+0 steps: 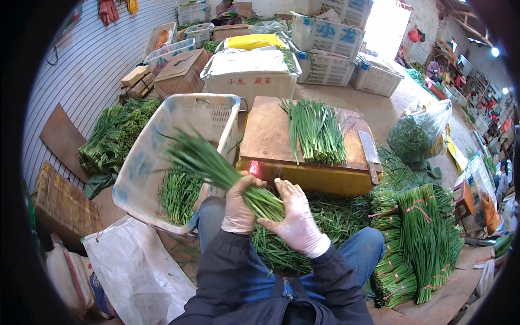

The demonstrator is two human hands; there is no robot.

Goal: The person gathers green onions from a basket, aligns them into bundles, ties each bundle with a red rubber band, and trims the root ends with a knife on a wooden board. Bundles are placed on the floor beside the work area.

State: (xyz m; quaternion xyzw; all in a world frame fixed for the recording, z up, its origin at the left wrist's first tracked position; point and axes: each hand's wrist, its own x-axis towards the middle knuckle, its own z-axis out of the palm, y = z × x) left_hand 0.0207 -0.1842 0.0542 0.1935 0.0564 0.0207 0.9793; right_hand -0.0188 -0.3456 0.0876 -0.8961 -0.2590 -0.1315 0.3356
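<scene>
A bunch of garlic chives (207,160) is gripped in my gloved left hand (239,203), its blurred leaf tips pointing up and left over the white plastic crate (134,174). My gloved right hand (294,217), fingers extended, rests against the cut stem ends of that bunch. Before me stands a wooden board (264,130) on a yellow-sided box (308,178). Loose chives (317,134) lie across the board, and a cleaver (369,154) sits along its right edge. Inside the crate are more chives (180,195).
Chives tied with pink bands (418,239) are stacked at my right. Loose leaves (341,215) cover the floor between my knees. Left stand green bundles (122,134), a cardboard box (65,207) and a white sack (138,272). Crates (252,81) fill the back, where a person (227,12) sits.
</scene>
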